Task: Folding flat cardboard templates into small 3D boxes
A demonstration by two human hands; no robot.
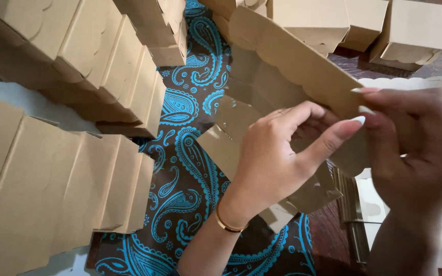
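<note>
A flat brown cardboard box blank with a scalloped edge is held above the table, partly folded. My left hand grips its middle from the near side, fingers curled around a flap, a gold bracelet on the wrist. My right hand pinches the blank's right end by the scalloped edge. Lower flaps of the blank hang below my left hand.
Rows of folded brown boxes stand at the left, a nearer row at lower left, and more boxes at the top right. A brown and turquoise paisley cloth covers the table. A stack of flat blanks lies at the right.
</note>
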